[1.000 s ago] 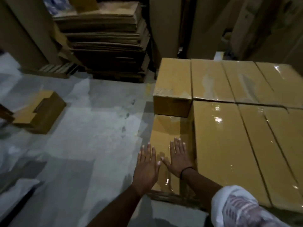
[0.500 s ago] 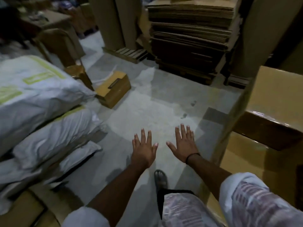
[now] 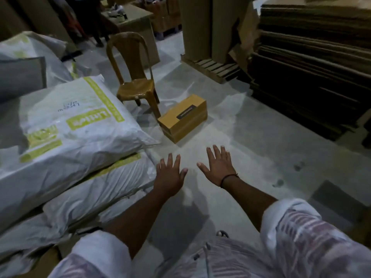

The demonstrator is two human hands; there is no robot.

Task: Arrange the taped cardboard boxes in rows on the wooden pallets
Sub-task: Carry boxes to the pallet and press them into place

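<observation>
A tan cardboard box point(image 3: 183, 117) with a dark label on top lies on the grey concrete floor ahead of me, beside a chair leg. My left hand point(image 3: 170, 175) and my right hand point(image 3: 217, 166) are stretched out side by side above the floor, fingers spread and straight, holding nothing. Both hands are short of the box and apart from it. The pallet with the stacked boxes is out of view.
Large white sacks point(image 3: 74, 125) with green print are piled at the left. A brown plastic chair point(image 3: 132, 73) stands behind the box. Stacks of flat cardboard sheets point(image 3: 313, 63) fill the right. A low wooden pallet point(image 3: 212, 68) carries upright cardboard sheets at the back.
My view has swung left, away from the pallet of taped boxes, to the floor. My hands lifted off the box on the pallet and now reach out toward the lone box, which is nearer.
</observation>
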